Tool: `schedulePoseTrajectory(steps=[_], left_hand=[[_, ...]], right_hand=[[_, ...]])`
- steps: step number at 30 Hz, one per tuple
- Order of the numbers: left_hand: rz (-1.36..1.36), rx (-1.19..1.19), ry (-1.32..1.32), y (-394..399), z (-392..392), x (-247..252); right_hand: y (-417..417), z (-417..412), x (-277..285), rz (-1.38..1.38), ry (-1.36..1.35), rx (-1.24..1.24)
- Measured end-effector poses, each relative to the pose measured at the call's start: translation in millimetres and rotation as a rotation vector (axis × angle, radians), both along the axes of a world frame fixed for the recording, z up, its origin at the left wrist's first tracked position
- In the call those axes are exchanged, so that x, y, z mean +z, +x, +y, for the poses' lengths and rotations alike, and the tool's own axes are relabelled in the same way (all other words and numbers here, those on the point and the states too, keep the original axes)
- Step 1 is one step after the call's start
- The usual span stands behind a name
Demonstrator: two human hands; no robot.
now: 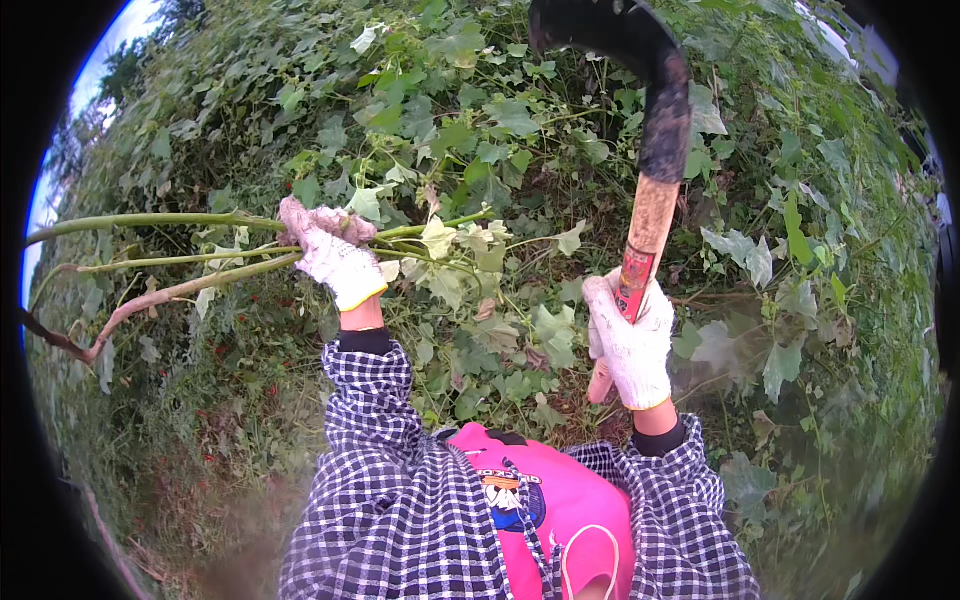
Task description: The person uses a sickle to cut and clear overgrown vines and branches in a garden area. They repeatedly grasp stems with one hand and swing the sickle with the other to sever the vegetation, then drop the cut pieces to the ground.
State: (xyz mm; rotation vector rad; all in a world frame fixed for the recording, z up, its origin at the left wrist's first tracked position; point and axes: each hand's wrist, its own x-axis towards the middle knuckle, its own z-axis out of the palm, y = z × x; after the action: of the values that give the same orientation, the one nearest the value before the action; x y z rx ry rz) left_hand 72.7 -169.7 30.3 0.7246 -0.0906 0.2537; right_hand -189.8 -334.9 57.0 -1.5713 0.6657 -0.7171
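My left hand [334,251], in a dirty white knit glove with a yellow hem, is closed around several cut-looking stems [187,283], green and brown, which stretch out to the left. Leafy ends [480,244] of the bundle stick out to the right of the glove. My right hand [630,330], gloved alike, grips the wooden handle [652,217] of a billhook-like tool, with a red label near the fist. Its dark, hooked metal head [664,82] points up and curves to the left, partly beyond the picture's top edge.
Dense climbing vines [450,112] with broad lobed leaves rise in front and on both sides. Lower left, thin grass and foliage [217,420] carry small red spots. Brownish stems [705,300] run through the leaves beside my right hand. Sky shows at the upper left rim.
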Motion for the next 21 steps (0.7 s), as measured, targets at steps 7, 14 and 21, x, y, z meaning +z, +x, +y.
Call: schedulePoseTrajectory(steps=[7,14,21], left_hand=[[0.092,0.144,-0.094,-20,-42,22],[-0.097,0.101,-0.292,10,25,70],[0.240,-0.008,0.107,12,23,0]], right_hand=[[41,21,-87,0.047,-0.556,0.209],[-92,-14,-222,0.988,-0.112,0.366],[-51,-14,-169,0.443,0.249,0.185]])
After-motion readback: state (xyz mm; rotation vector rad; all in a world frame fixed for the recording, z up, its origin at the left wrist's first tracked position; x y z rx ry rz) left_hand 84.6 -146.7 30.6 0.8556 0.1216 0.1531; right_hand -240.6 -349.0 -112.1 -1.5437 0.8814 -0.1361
